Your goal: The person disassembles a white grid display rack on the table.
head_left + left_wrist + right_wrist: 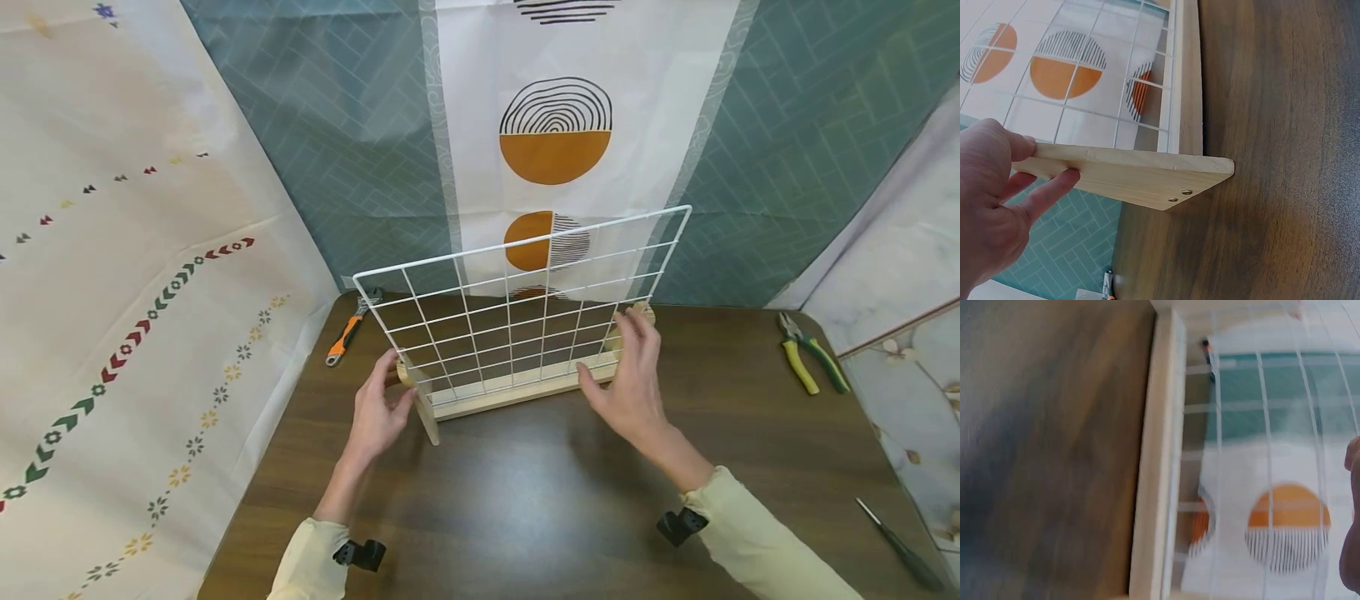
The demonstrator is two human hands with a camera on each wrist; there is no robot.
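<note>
On the desk (pixel 510 500), the left hand (pixel 377 412) pinches the left wooden end panel (pixel 1147 178) of an upright rack (pixel 509 323); even pressure would likely keep it square. Its white wire grid (pixel 521 242) rises above a pale rail (pixel 525 391). The right hand (pixel 633 400) is at the right panel (pixel 613 342), grip unclear.

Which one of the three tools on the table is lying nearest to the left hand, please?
The wrench, with the orange handle, just beyond the left hand. The pliers and screwdriver both lie on the table's right side.
</note>
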